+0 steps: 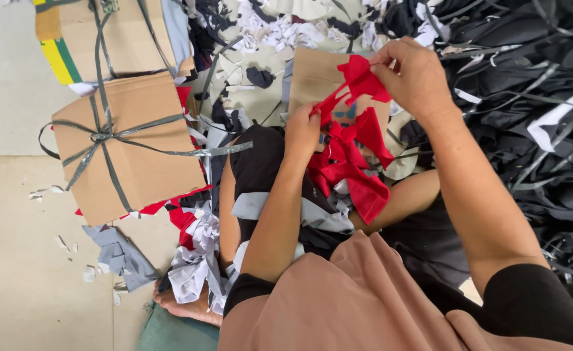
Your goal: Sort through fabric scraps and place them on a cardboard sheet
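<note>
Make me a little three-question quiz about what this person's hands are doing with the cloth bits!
1. True or false: both hands hold red cloth pieces.
2. What is tied around the cardboard bundle on the left? A) grey strap B) yellow rope C) blue tape
3. Fill in: the big heap on the right is mostly ___ fabric.

Key
1. True: the left hand and the right hand both have a grip on the red cloth pieces.
2. A: a grey strap crosses the cardboard bundle.
3. Black: the fabric heap is mostly black, with some grey and white strips.
</note>
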